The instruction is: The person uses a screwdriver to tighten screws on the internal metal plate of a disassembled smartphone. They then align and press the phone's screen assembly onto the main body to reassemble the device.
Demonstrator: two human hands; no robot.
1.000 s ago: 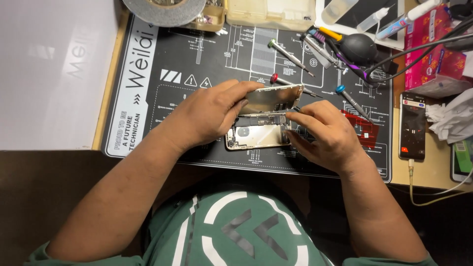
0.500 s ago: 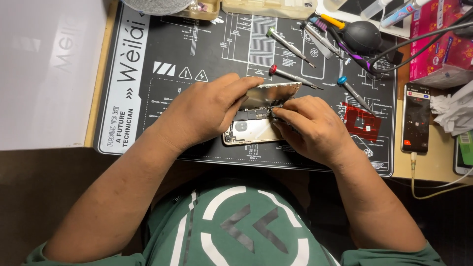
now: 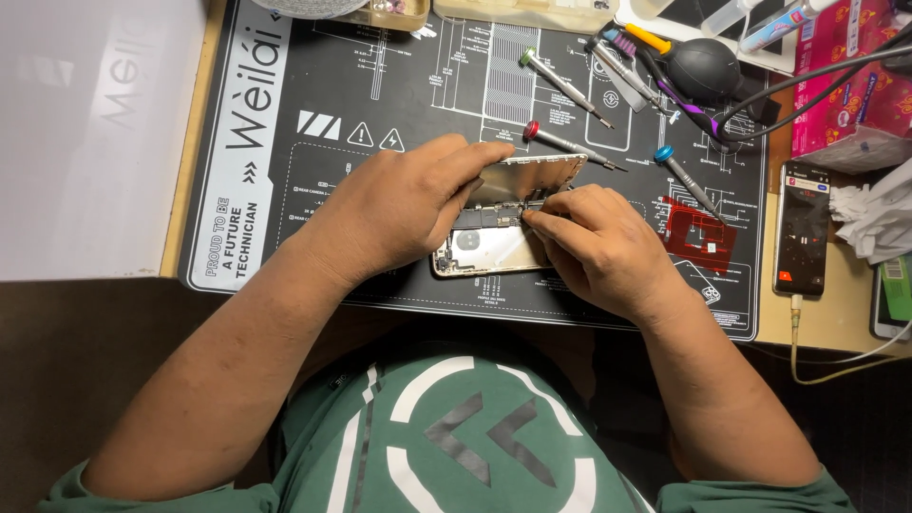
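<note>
an opened phone (image 3: 494, 249) was seen lying near the front edge of a black repair mat (image 3: 313, 114), its thin metal-backed screen panel (image 3: 532, 176) lifted at a tilt along the far side. the left hand (image 3: 399, 204) was laid over the phone's left end, with the fingers closed on the raised panel's edge. the right hand (image 3: 594, 242) was pressed against the phone's right side, fingertips pinched together at the open seam; what was gripped there could not be told. bare mat was left open to the left of the hands, while three slim screwdrivers, a red-capped one (image 3: 565, 144) nearest, were spread just beyond. a dark rubber blower (image 3: 705, 68) and a second phone (image 3: 803, 228) on its cable were lying well to the right, the latter off the mat's edge on the wooden desk (image 3: 836, 318).
</note>
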